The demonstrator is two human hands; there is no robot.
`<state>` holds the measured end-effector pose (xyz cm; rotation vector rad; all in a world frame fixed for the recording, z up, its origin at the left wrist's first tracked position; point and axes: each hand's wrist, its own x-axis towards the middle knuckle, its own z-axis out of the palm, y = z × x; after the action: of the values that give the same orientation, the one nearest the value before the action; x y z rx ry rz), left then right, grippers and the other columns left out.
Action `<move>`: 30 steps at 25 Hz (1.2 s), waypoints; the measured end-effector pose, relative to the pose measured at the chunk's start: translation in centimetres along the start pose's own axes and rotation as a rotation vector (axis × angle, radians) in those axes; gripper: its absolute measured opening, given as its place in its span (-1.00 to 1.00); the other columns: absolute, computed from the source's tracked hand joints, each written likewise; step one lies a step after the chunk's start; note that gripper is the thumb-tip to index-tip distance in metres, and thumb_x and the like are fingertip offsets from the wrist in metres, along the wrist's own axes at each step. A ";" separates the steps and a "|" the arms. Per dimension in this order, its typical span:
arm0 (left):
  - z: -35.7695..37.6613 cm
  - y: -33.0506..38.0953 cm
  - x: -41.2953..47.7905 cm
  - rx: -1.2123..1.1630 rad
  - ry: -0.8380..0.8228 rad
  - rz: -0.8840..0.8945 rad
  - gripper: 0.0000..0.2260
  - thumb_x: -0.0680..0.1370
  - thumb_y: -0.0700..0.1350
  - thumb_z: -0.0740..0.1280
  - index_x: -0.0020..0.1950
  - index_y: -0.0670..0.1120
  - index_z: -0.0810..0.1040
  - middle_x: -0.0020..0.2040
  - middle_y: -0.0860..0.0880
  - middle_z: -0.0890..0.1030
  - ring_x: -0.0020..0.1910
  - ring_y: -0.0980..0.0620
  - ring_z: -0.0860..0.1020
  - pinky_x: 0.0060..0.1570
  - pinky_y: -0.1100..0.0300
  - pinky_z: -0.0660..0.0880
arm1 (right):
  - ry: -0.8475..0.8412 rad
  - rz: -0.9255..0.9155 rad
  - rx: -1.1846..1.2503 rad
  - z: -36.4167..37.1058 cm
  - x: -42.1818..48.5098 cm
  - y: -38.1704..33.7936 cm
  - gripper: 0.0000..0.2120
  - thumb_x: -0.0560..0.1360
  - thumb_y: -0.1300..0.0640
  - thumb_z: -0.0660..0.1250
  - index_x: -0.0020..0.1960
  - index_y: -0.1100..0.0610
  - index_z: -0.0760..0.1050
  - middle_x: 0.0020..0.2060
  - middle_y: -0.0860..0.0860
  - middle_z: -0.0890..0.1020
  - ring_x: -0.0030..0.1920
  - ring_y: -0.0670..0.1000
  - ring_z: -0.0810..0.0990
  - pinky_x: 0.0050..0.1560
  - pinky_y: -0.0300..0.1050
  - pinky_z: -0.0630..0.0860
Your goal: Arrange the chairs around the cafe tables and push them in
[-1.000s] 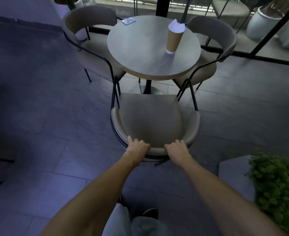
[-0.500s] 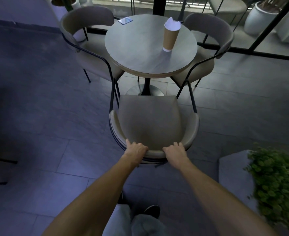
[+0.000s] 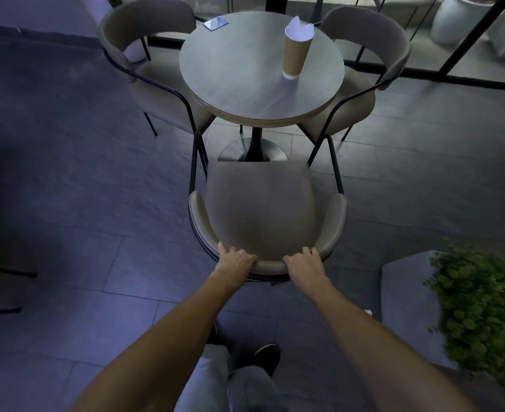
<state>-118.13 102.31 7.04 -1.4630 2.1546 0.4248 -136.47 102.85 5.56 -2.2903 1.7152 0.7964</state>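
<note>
Head view: left hand (image 3: 236,262) and right hand (image 3: 304,263) curled over the chair backrest (image 3: 270,265).

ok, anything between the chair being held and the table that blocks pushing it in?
No loose thing lies between the chair and the table. The pedestal base sits just ahead of the seat, and the legs of the left chair and right chair flank it closely and might catch.
</note>
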 end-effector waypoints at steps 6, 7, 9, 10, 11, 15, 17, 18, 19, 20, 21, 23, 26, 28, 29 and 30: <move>0.3 0.2 -0.4 0.009 0.009 -0.005 -0.59 0.55 -0.32 0.24 0.35 0.01 0.45 0.23 -0.14 0.55 0.27 -0.23 0.46 0.39 -0.35 0.10 | 0.008 0.006 0.036 0.5 -0.2 -0.1 -0.69 0.63 0.21 0.08 0.23 0.03 0.53 0.14 0.05 0.66 0.24 0.16 0.47 0.25 0.07 0.30; 0.4 0.2 -0.4 0.007 0.009 -0.005 -0.59 0.55 -0.32 0.24 0.35 0.01 0.45 0.23 -0.14 0.55 0.27 -0.23 0.46 0.39 -0.36 0.09 | 0.006 0.006 0.034 0.5 -0.3 -0.1 -0.69 0.63 0.21 0.09 0.23 0.03 0.53 0.14 0.05 0.66 0.24 0.16 0.47 0.26 0.07 0.30; 0.4 0.3 -0.5 0.003 0.010 -0.006 -0.59 0.55 -0.33 0.24 0.34 0.01 0.46 0.22 -0.14 0.56 0.27 -0.23 0.46 0.40 -0.36 0.09 | 0.006 0.003 0.024 0.5 -0.4 -0.1 -0.70 0.62 0.20 0.11 0.25 0.03 0.52 0.15 0.05 0.65 0.25 0.16 0.46 0.27 0.08 0.29; 0.4 0.3 -0.5 0.000 0.008 -0.008 -0.59 0.55 -0.32 0.25 0.34 0.01 0.46 0.22 -0.14 0.56 0.27 -0.23 0.47 0.40 -0.36 0.09 | 0.005 0.000 0.020 0.5 -0.4 -0.1 -0.70 0.62 0.20 0.12 0.26 0.03 0.52 0.16 0.05 0.65 0.26 0.16 0.46 0.27 0.08 0.29; 0.4 0.3 -0.4 0.000 0.005 -0.009 -0.59 0.55 -0.32 0.26 0.34 0.02 0.46 0.22 -0.14 0.56 0.27 -0.23 0.47 0.40 -0.36 0.09 | 0.001 0.002 0.014 0.4 -0.4 -0.1 -0.70 0.62 0.20 0.12 0.26 0.03 0.52 0.16 0.04 0.65 0.26 0.16 0.46 0.27 0.08 0.29; 0.8 0.2 -0.3 -0.001 0.011 -0.008 -0.57 0.55 -0.31 0.27 0.37 0.04 0.45 0.24 -0.13 0.55 0.29 -0.23 0.46 0.40 -0.36 0.08 | 0.007 0.001 0.007 0.3 -0.5 -0.1 -0.69 0.62 0.21 0.11 0.26 0.04 0.53 0.16 0.05 0.65 0.27 0.16 0.45 0.29 0.09 0.29; 1.0 0.0 -0.3 -0.007 0.004 -0.002 -0.55 0.55 -0.30 0.27 0.39 0.04 0.42 0.25 -0.14 0.53 0.30 -0.22 0.43 0.41 -0.36 0.06 | -0.001 0.002 0.012 0.2 -0.5 0.0 -0.69 0.62 0.22 0.13 0.28 0.04 0.52 0.18 0.05 0.64 0.28 0.16 0.45 0.30 0.10 0.29; 1.1 -0.1 -0.2 0.000 0.000 0.002 -0.54 0.55 -0.29 0.29 0.40 0.04 0.41 0.26 -0.14 0.52 0.31 -0.22 0.43 0.41 -0.36 0.06 | -0.003 -0.004 0.008 0.2 -0.5 0.0 -0.69 0.62 0.22 0.14 0.28 0.05 0.51 0.18 0.06 0.64 0.28 0.16 0.44 0.31 0.10 0.29; 1.0 -0.1 -0.2 0.001 0.001 0.012 -0.54 0.54 -0.28 0.30 0.41 0.04 0.40 0.26 -0.14 0.52 0.31 -0.22 0.43 0.41 -0.36 0.07 | -0.014 -0.010 0.008 0.0 -0.6 0.1 -0.70 0.62 0.23 0.15 0.28 0.06 0.51 0.18 0.06 0.64 0.28 0.16 0.44 0.31 0.09 0.30; 1.2 -0.2 -0.2 0.002 0.003 0.015 -0.54 0.54 -0.26 0.32 0.41 0.03 0.40 0.26 -0.13 0.51 0.31 -0.21 0.43 0.40 -0.34 0.08 | -0.018 -0.014 0.008 0.1 -0.6 0.1 -0.71 0.61 0.23 0.15 0.27 0.07 0.51 0.18 0.07 0.63 0.28 0.16 0.45 0.30 0.09 0.30; 1.3 -0.2 -0.3 0.006 0.007 0.021 -0.54 0.53 -0.24 0.34 0.41 0.03 0.40 0.26 -0.13 0.51 0.30 -0.20 0.43 0.40 -0.32 0.09 | -0.018 -0.014 0.013 0.0 -0.6 0.1 -0.71 0.61 0.23 0.14 0.26 0.07 0.51 0.18 0.07 0.63 0.28 0.16 0.45 0.29 0.09 0.31; 1.5 -0.4 -0.3 0.004 0.012 0.037 -0.56 0.53 -0.17 0.37 0.39 0.04 0.41 0.25 -0.10 0.52 0.29 -0.18 0.44 0.39 -0.27 0.13 | -0.021 -0.018 0.027 0.0 -0.6 0.0 -0.71 0.61 0.24 0.13 0.26 0.08 0.51 0.18 0.07 0.63 0.27 0.16 0.46 0.28 0.07 0.32; 1.8 -1.0 0.1 -0.024 0.024 0.055 -0.63 0.54 -0.02 0.38 0.33 0.03 0.45 0.21 -0.08 0.54 0.23 -0.17 0.48 0.33 -0.19 0.23 | -0.057 -0.030 0.065 -0.4 -0.7 0.1 -0.74 0.59 0.23 0.18 0.24 0.10 0.50 0.18 0.09 0.62 0.26 0.16 0.48 0.26 0.05 0.34; 1.8 -1.6 -0.4 -0.069 0.065 0.069 -0.72 0.58 0.03 0.31 0.26 -0.01 0.51 0.17 -0.11 0.56 0.17 -0.19 0.51 0.25 -0.12 0.32 | -0.105 -0.041 0.075 -1.4 -1.2 0.3 -0.75 0.57 0.13 0.27 0.23 0.09 0.49 0.18 0.09 0.62 0.26 0.17 0.49 0.27 0.08 0.33; 1.4 -1.7 -1.0 -0.154 0.066 0.044 -0.75 0.61 0.02 0.26 0.22 -0.04 0.54 0.15 -0.13 0.58 0.14 -0.21 0.53 0.19 -0.07 0.36 | -0.112 -0.032 0.090 -2.3 -1.4 0.2 -0.74 0.56 0.09 0.29 0.23 0.08 0.49 0.19 0.09 0.62 0.26 0.18 0.51 0.27 0.10 0.32; 0.7 -1.9 -1.4 -0.235 0.098 0.067 -0.75 0.62 0.00 0.22 0.19 -0.08 0.57 0.13 -0.15 0.60 0.12 -0.22 0.55 0.14 -0.03 0.41 | -0.090 -0.032 0.111 -3.5 -1.5 0.2 -0.74 0.56 0.05 0.29 0.24 0.07 0.50 0.19 0.10 0.62 0.26 0.18 0.52 0.27 0.12 0.33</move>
<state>-115.78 102.97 7.31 -1.5679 2.2997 0.6625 -135.85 102.53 9.30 -2.1698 1.6373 0.7664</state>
